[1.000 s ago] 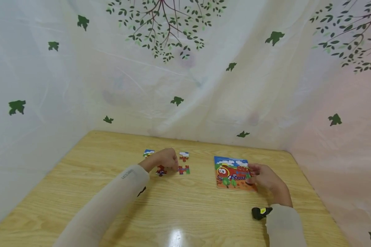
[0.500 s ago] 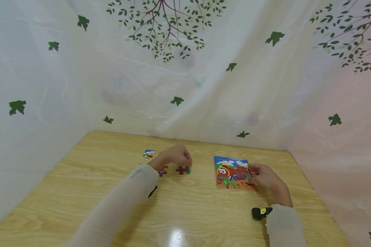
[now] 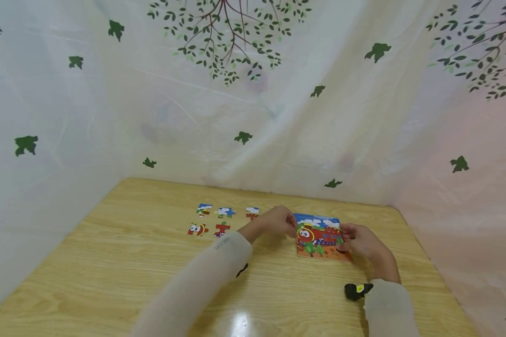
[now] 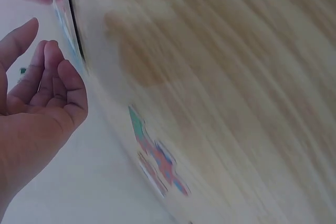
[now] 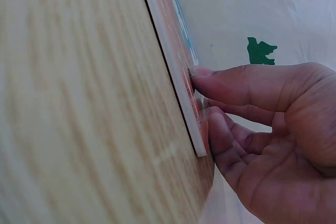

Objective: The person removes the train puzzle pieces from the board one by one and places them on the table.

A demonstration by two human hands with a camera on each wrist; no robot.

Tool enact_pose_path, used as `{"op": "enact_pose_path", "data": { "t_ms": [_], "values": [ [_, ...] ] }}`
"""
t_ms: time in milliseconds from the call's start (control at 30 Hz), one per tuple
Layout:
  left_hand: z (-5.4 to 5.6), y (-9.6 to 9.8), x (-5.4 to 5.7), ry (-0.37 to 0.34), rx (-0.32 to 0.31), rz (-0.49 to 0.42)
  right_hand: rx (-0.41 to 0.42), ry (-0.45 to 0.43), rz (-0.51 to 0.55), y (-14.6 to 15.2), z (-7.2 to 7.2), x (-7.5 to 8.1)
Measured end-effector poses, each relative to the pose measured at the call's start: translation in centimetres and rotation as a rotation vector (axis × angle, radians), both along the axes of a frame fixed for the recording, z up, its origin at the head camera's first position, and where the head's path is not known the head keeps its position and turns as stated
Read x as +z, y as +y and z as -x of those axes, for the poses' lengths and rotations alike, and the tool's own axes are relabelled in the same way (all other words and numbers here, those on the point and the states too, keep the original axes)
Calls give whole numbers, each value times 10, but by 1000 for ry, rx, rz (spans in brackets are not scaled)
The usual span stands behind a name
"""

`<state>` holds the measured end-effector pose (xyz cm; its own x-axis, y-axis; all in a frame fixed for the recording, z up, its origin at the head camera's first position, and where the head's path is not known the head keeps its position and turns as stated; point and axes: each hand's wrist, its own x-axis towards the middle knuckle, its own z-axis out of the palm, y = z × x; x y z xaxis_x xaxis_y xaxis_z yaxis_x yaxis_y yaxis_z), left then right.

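Note:
A square jigsaw puzzle (image 3: 318, 236) with a red cartoon train lies on the right half of the table. My right hand (image 3: 368, 244) holds its right side; in the right wrist view the thumb (image 5: 210, 77) rests on the picture near the edge of the board (image 5: 184, 85), with curled fingers beside that edge. At the puzzle's upper left edge hovers my left hand (image 3: 279, 221). Seen from the left wrist, this hand (image 4: 44, 98) has loosely bent fingers, the thumb apart and nothing between them. Loose puzzle pieces (image 3: 225, 212) lie left of it, some partly hidden by the left arm.
Several pieces stand in two rows, among them one with a cartoon eye face (image 3: 197, 229) and one with a cloud (image 3: 252, 212). The wooden table (image 3: 109, 262) ends at a pale curtain (image 3: 185, 135) printed with leaves. A black wrist camera (image 3: 355, 291) sits by the right sleeve.
My left hand has moved right, from over the loose pieces to the puzzle's left edge, uncovering pieces on the left. The right hand has stayed on the puzzle.

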<state>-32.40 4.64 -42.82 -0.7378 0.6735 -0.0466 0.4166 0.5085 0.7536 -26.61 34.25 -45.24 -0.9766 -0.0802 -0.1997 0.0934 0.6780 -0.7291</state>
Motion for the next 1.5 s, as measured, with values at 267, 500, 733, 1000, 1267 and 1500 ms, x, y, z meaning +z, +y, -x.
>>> {"op": "enact_pose_path", "data": {
  "t_ms": [267, 500, 733, 1000, 1267, 1500],
  "values": [
    [-12, 31, -6, 50, -35, 142, 13, 5, -8, 0, -1, 1],
    [-18, 42, -6, 26, -51, 189, 4, 11, 4, -1, -1, 3],
    [-14, 50, -12, 78, -27, 250, 30, 6, 13, -1, -3, 3],
    [-14, 52, -12, 68, 40, 301, 47, -6, -26, -10, 0, 4],
    [-15, 53, -10, 94, 65, 344, 54, 36, -86, -15, 4, 0],
    [-16, 54, -8, 82, 80, 356, 46, 30, -101, -19, 4, 1]
  ]
}}
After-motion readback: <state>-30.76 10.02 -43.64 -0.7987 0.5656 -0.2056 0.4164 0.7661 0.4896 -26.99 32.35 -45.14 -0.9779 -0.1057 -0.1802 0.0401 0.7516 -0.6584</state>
